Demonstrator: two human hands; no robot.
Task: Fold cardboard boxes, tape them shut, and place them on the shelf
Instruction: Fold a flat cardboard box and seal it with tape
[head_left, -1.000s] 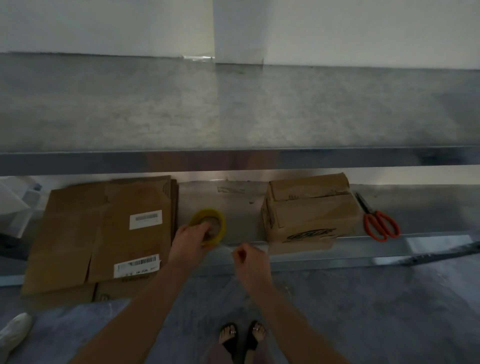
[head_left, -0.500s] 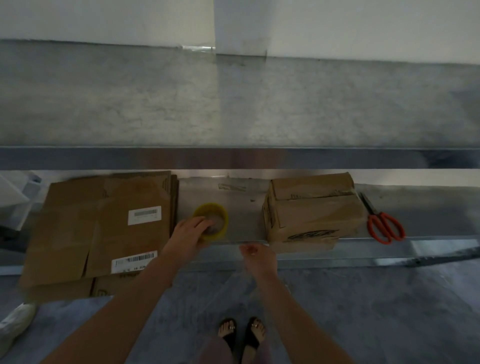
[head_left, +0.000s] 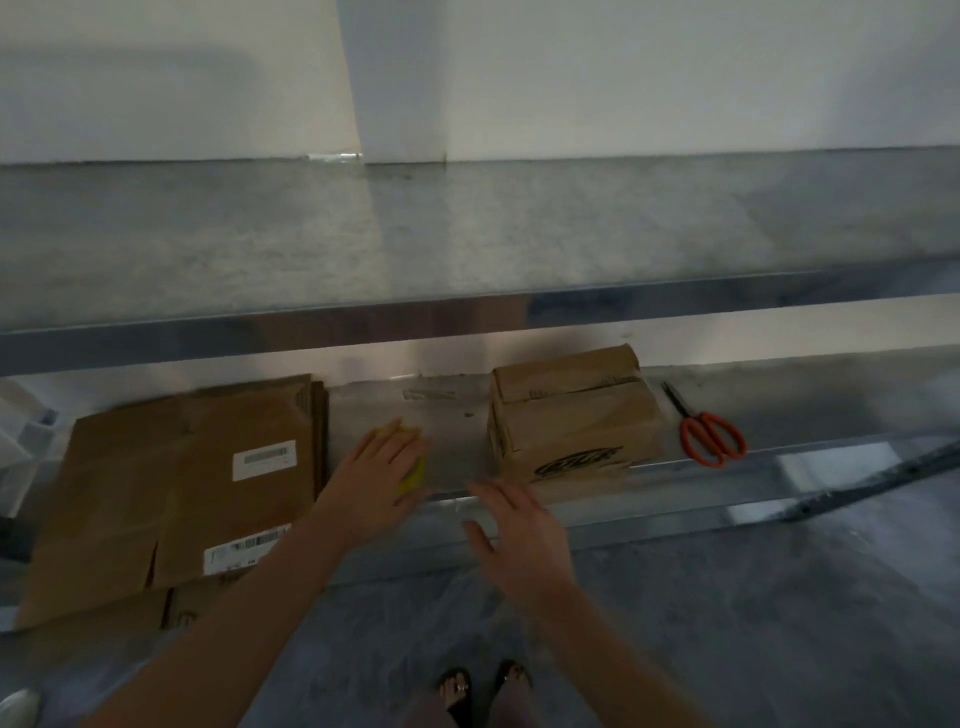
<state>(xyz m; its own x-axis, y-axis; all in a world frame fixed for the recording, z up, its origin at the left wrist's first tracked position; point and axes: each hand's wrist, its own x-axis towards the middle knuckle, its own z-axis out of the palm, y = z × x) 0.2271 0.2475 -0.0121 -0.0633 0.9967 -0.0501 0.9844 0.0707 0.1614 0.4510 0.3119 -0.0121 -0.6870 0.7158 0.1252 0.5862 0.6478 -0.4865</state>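
Left hand now flat atop tape roll

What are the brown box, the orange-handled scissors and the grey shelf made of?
The brown folded box looks like dull, creased cardboard. The orange-handled scissors: dark blades, probably metal, with smooth grips, likely plastic. The grey shelf seems to be sheet metal; its front edge reflects light.

The left hand lies flat, palm down; the right hand is spread wide.
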